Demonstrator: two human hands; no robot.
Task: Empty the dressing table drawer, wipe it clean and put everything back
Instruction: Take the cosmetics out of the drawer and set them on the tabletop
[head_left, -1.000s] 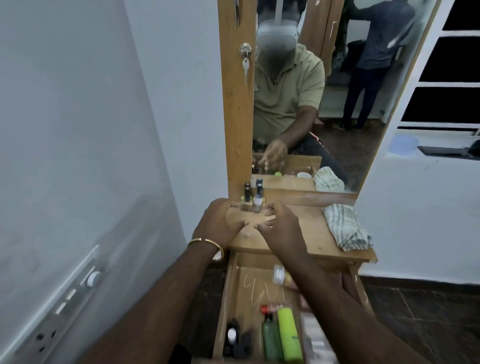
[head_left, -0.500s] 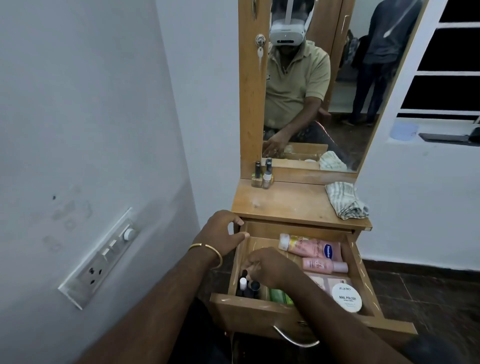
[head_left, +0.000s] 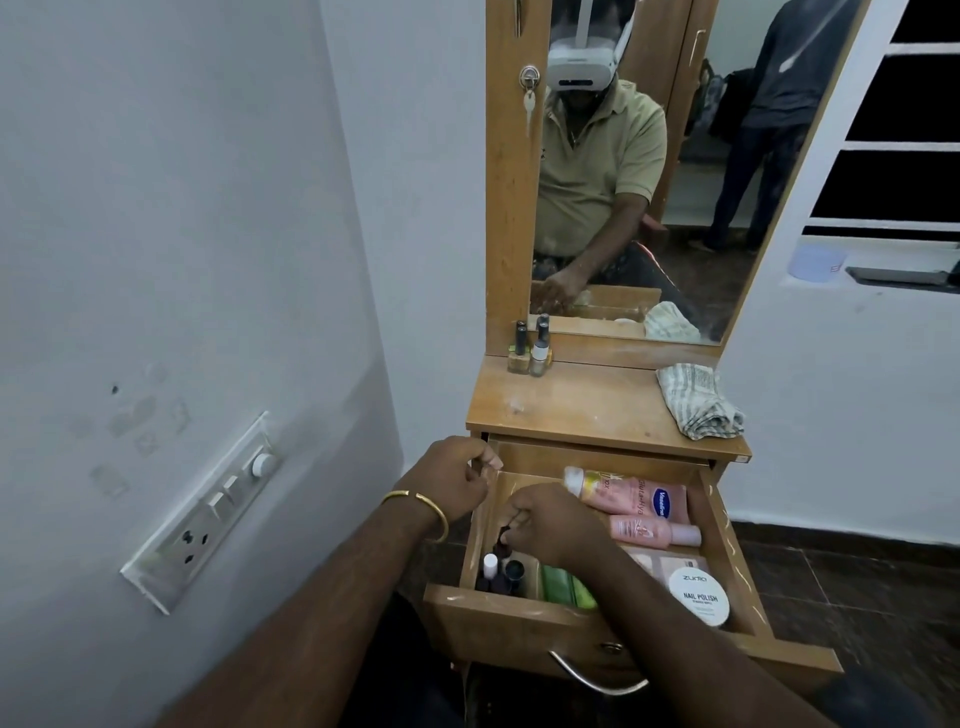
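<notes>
Hands at the open drawer (head_left: 722, 535) of a wooden dressing table (head_left: 587, 410).

Right hand (head_left: 550, 525) reaches into the drawer's left side, fingertips pinching the cap of a small dark bottle (head_left: 502, 540) above other little bottles (head_left: 498, 574). Left hand (head_left: 457, 478), with a gold bangle (head_left: 421, 506) at the wrist, hangs by the drawer's left wall, fingers curled, holding nothing that shows. Two pink tubes (head_left: 639, 501), a green bottle (head_left: 566, 587) and a white round tin (head_left: 698, 597) lie inside. On the tabletop stand two nail polish bottles (head_left: 530, 353) and a folded checked cloth (head_left: 698, 400).

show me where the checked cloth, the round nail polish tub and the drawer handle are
checked cloth (head_left: 698, 402): head view, middle of the folded bundle.
round nail polish tub (head_left: 699, 596): head view, centre of the white lid.
drawer handle (head_left: 597, 681): head view, curved metal bar.
</notes>
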